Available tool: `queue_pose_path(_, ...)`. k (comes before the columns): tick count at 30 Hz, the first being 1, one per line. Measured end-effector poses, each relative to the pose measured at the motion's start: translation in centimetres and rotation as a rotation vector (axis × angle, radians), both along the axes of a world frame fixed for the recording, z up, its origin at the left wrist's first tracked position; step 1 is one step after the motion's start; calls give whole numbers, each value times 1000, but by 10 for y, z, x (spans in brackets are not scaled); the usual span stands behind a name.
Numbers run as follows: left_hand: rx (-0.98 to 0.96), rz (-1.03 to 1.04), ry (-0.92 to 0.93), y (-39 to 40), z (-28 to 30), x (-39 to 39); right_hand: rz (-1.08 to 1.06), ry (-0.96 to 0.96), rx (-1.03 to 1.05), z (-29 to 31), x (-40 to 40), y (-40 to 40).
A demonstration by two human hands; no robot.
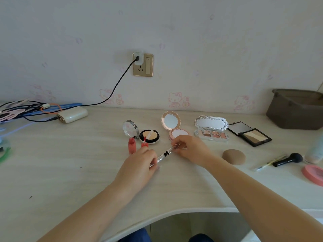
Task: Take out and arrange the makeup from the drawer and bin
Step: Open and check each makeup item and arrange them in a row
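I note open compacts [174,127] and a lipstick [132,145] just behind my left hand [139,165] and right hand [190,149], whose fingers pinch opposite ends of one clear, black-banded tube [165,154].

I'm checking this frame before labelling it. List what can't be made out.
Head view only:
- Clear tube: both ends hidden by the left hand and right hand; contents unreadable.
- Bin: inside hidden by its wall, cut by the right edge.
- Pink disc: cut by the right edge.
- Palette: shades too small.
- Drawer: not in view.
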State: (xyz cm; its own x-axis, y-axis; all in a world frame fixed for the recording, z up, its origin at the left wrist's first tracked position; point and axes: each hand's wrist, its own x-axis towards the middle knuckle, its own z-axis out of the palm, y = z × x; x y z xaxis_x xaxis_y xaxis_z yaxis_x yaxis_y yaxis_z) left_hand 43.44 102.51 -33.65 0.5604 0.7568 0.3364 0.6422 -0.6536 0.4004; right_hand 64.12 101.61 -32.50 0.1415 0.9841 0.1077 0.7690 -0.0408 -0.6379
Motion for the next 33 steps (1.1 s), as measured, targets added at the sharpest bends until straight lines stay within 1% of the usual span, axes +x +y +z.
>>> queue_pose_path(4, 14, 39, 8, 5, 0, 0, 16, -85, 34, 0, -7, 10)
queue_pose_path(11, 49, 36, -10, 10, -8, -2, 33, -158, -1, -1, -9, 16)
queue_pose_path(17, 43, 43, -30, 10, -9, -3, 60, -206, 0, -3, -10, 13)
queue_pose_path(24, 56, 62, -23, 9, -9, -4, 57, -186, 14, -3, -8, 11)
queue_pose_path(28, 117, 76, -9, 7, -7, -4, 49, -183, 27, -4, -8, 11)
queue_pose_path(33, 194, 48, -53, 6, -2, -1, 23, -114, 78, -5, -8, 9)
